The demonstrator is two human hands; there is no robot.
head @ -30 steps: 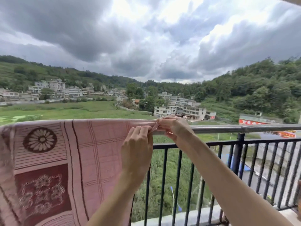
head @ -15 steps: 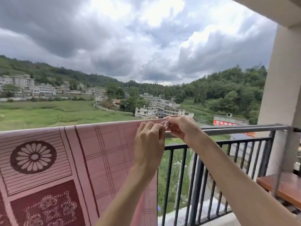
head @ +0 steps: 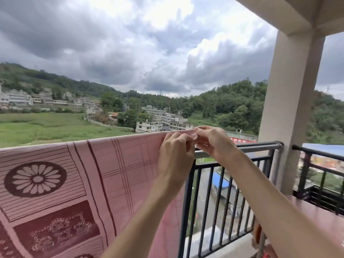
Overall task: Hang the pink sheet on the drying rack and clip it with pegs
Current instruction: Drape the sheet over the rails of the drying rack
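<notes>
Sheet: pink sheet draped over the metal rail.
Left hand: pinching the sheet's top corner (on the rail).
Right hand: pinching the same corner.

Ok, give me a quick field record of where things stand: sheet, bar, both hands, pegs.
sheet: pink sheet draped over the metal bar, its patterned face toward the camera
sheet edge: the right top corner sits where the hands meet
left hand: left hand pinches the sheet's top corner
right hand: right hand pinches the same corner from the right
pegs: none visible; anything between the fingers is hidden
bar end: joins an upright by the pillar
</notes>
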